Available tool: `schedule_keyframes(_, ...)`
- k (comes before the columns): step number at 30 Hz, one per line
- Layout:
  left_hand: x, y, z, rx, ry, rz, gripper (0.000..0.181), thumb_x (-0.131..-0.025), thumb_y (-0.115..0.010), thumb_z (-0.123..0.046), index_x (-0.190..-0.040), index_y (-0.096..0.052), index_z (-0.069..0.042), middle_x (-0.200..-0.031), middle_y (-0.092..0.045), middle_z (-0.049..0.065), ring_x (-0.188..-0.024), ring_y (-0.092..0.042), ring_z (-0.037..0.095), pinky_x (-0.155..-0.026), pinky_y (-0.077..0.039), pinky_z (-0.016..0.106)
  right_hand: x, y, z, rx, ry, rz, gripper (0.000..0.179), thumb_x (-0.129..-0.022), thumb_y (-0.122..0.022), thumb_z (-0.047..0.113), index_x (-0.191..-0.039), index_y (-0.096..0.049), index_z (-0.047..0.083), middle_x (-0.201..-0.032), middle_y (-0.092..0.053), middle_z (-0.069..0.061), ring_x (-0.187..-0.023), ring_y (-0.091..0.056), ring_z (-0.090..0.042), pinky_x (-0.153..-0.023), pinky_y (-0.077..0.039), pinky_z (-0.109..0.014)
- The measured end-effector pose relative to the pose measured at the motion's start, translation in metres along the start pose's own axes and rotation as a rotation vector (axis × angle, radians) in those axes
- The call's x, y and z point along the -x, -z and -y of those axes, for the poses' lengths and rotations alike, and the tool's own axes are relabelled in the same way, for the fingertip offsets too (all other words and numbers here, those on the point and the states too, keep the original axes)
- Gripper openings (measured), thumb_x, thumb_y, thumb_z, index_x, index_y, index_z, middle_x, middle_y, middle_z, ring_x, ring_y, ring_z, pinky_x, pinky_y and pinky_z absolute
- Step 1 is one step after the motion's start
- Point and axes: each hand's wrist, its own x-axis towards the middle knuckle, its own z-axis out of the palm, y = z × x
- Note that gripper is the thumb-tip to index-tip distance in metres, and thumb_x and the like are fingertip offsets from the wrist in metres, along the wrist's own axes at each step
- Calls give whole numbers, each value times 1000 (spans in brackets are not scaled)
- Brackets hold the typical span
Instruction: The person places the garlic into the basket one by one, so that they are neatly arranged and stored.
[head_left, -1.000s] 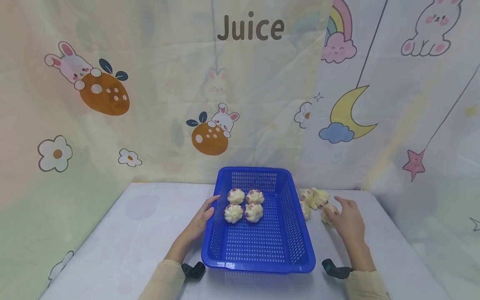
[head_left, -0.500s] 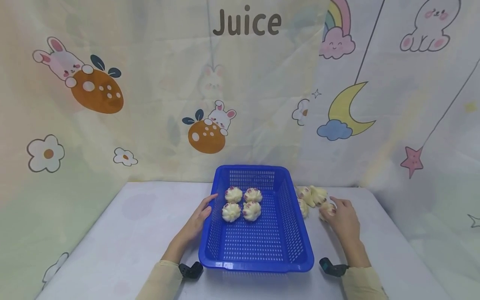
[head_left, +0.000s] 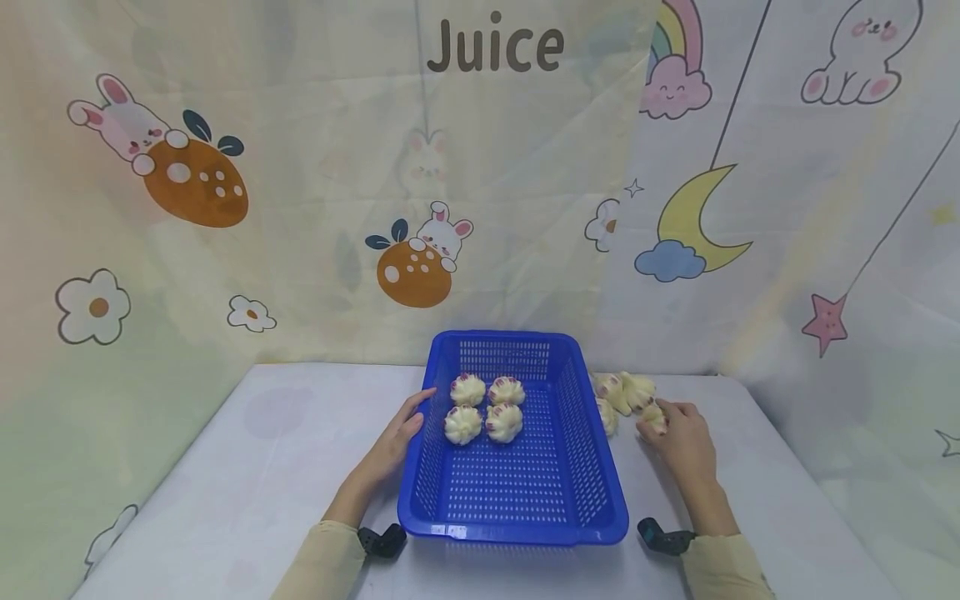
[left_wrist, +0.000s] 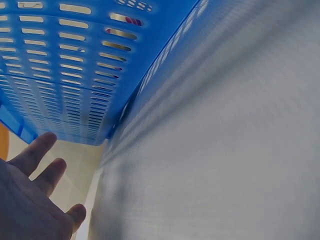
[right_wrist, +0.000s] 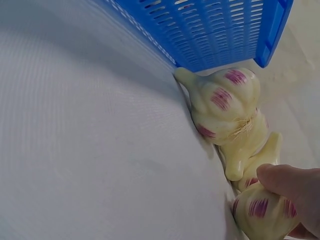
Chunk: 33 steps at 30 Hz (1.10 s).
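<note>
My right hand (head_left: 688, 442) pinches a garlic bulb (head_left: 655, 417) to the right of the blue plastic basket (head_left: 517, 532). In the right wrist view, the thumb lies on this pale, purple-streaked bulb (right_wrist: 265, 212). Just beyond it are more garlic bulbs (head_left: 636, 390), beside the basket's right wall. Several garlic bulbs (head_left: 462, 424) sit grouped inside the basket, toward its left and back. My left hand (head_left: 390, 442) rests at the basket's left rim with its fingers extended. From the left wrist, those fingers (left_wrist: 37, 152) show near the slotted basket wall (left_wrist: 70, 65).
A white-covered table (head_left: 247, 483) bears everything. A patterned cloth curtain (head_left: 315, 208) with cartoon rabbits and flowers hangs behind its far edge. Dark wrist-worn devices (head_left: 382, 542) show on both wrists, close to the basket's near corners.
My right hand has closed on the garlic bulb and turned it slightly. The head view has shifted a little. My left hand and the basket hold their places.
</note>
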Motion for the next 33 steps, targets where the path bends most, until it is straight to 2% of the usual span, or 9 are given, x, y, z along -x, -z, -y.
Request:
schedule_keyframes(5, 0, 0, 1, -9, -1, -9, 48, -100, -27, -21, -149, -26, -18, -153, -24, 21, -136, -31, 46, -104, -31, 62, 1, 2, 2, -5, 18, -9, 58, -85, -69, 27, -131, -51, -3, -127, -46, -30, -116, -46, -47, -93, -40, -58)
schedule_keyframes(14, 1, -1, -1, -10, 41, -32, 47, -101, -27, -25, -148, -27, -25, -155, -24, 16, -138, -30, 42, -105, -29, 62, 3, 5, 4, -6, 37, -11, 60, -84, -70, 24, -132, -49, -4, -122, -48, -31, -111, -48, -47, -91, -41, -57)
schedule_keyframes(22, 1, 0, -1, -10, 18, -25, 48, -101, -27, -23, -148, -27, -21, -154, -24, 19, -136, -31, 45, -104, -30, 63, 3, 7, 4, 6, 51, -24, 63, -81, -73, 22, -132, -48, -5, -123, -50, -34, -111, -48, -50, -93, -40, -58)
schedule_keyframes(33, 1, -1, -1, -1, 7, -18, 47, -101, -26, -22, -148, -27, -19, -153, -25, 21, -135, -32, 45, -104, -30, 61, 6, 11, 8, 15, 34, 41, 55, -83, -69, 17, -129, -50, -5, -126, -49, -33, -113, -47, -51, -93, -39, -60)
